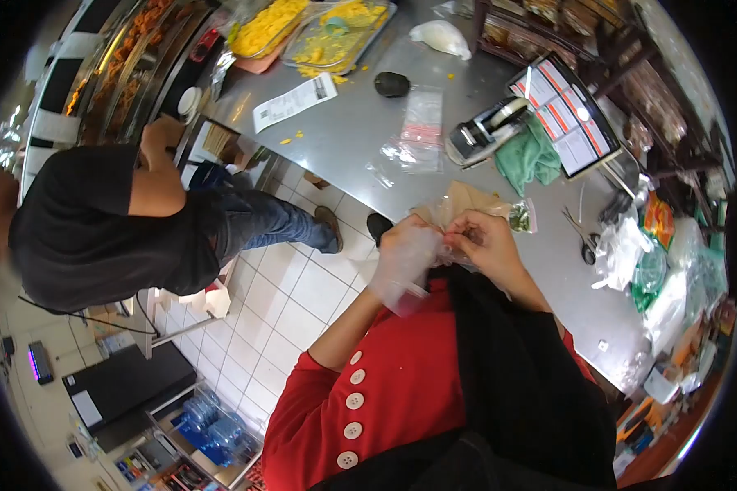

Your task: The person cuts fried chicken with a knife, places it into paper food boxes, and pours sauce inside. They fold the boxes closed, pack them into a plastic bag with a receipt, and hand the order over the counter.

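My left hand (407, 245) and my right hand (479, 239) meet in front of my chest, at the table's edge. Translucent plastic (405, 274) covers or hangs over my left hand; whether it is a glove or a bag I cannot tell. Both hands have their fingers closed, with the tips pinched together on what looks like thin clear plastic. Just beyond them lies a brown paper piece (467, 199), beside a small clear packet with green contents (522, 216).
The steel table (344, 155) bears a tape dispenser (490, 131), a green cloth (528, 155), zip bags (422, 119), a printed paper (295, 101), scissors (585, 239) and trays of yellow food (336, 37). Plastic bags (671, 270) pile up at right. A person in black (115, 221) stands at left.
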The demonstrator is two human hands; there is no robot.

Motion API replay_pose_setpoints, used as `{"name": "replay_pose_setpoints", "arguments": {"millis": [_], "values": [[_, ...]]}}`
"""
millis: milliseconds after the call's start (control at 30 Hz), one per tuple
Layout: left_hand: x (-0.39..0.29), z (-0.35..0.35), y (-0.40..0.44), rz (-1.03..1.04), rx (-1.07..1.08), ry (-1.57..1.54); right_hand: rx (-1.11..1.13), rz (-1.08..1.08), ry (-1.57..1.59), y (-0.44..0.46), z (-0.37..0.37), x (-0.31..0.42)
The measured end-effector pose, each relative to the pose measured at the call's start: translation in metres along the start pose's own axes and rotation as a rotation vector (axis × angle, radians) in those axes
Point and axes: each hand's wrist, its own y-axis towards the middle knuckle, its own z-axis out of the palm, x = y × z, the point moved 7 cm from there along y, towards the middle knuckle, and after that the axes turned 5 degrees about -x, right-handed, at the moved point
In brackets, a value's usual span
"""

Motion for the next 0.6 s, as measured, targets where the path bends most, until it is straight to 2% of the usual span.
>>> {"name": "replay_pose_setpoints", "arguments": {"millis": [100, 167, 267, 367, 433, 467, 533, 567, 600], "values": [[0.001, -0.016, -0.004, 0.044, -0.157, -0.636, 0.152, -0.093, -0.187, 0.007, -0.002, 0.021], [-0.007, -0.026, -0.005, 0.152, -0.158, -0.479, 0.204, -0.235, -0.347, 0.009, -0.001, 0.043], [-0.018, -0.039, -0.006, 0.26, -0.161, -0.303, 0.099, -0.404, -0.449, 0.014, -0.001, 0.052], [-0.017, -0.041, -0.014, 0.271, -0.145, -0.269, -0.109, -0.437, -0.467, 0.021, 0.004, 0.041], [0.008, -0.016, -0.029, 0.28, -0.086, -0.28, -0.309, -0.299, -0.379, 0.04, -0.026, 0.038], [0.021, 0.0, -0.041, 0.294, -0.135, -0.315, -0.405, -0.232, -0.332, 0.047, -0.043, 0.036], [0.049, -0.005, -0.031, -0.284, -0.098, -0.924, -0.45, -0.199, -0.232, 0.053, -0.071, 0.034], [0.064, -0.002, -0.024, -0.344, -0.086, -0.983, -0.472, -0.182, -0.182, 0.055, -0.08, 0.032], [0.082, -0.002, -0.013, -0.314, -0.071, -0.951, -0.593, -0.11, -0.112, 0.056, -0.087, 0.019]]}}
